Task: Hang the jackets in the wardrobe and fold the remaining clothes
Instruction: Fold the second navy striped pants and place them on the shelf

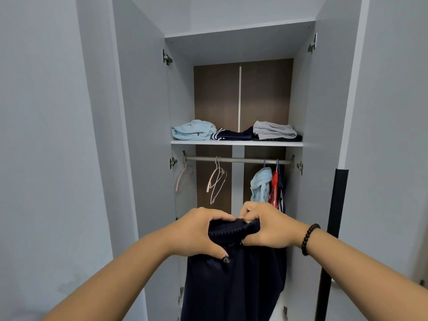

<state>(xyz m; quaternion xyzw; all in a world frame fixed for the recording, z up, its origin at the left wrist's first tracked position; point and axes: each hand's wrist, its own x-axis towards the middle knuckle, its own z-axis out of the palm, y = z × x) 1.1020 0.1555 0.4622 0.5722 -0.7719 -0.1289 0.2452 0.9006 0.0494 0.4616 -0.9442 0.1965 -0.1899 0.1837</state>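
Before the open wardrobe (pixel 143 112), the left hand (pixel 196 232) and right hand (pixel 268 225) both grip a hanging dark navy garment (pixel 231 286) at its bunched top edge.

Head view, close, facing open wardrobe (pixel 236 142)

A dark navy garment (pixel 234 281) hangs limp below the two-handed grip, its gathered, ribbed top edge bunched between the hands. Beyond the grip stands the open wardrobe (pixel 143 112), with folded clothes (pixel 193 130) shelved above and hung jackets (pixel 266 185) up right.
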